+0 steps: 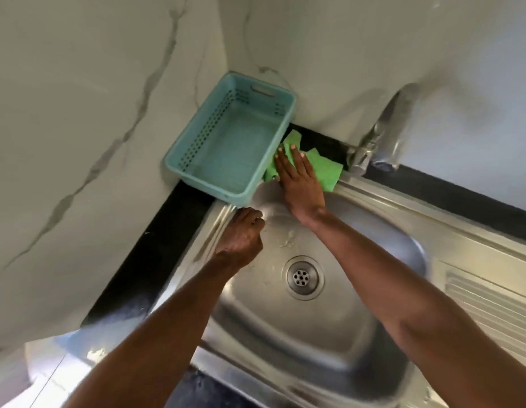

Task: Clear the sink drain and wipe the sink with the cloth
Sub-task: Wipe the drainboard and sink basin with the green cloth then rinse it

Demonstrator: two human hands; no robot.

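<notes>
A green cloth lies on the far rim of the steel sink, between the basket and the tap. My right hand lies flat on the cloth with fingers spread, pressing it down. My left hand is curled into a loose fist at the sink's far left corner, resting on the rim; I see nothing in it. The round drain sits in the middle of the basin with its holes showing. A few wet specks lie on the basin between the drain and my left hand.
An empty teal plastic basket stands in the corner on the black counter. A chrome tap rises at the back right. The ribbed drainboard extends right. Marble walls close in behind and on the left.
</notes>
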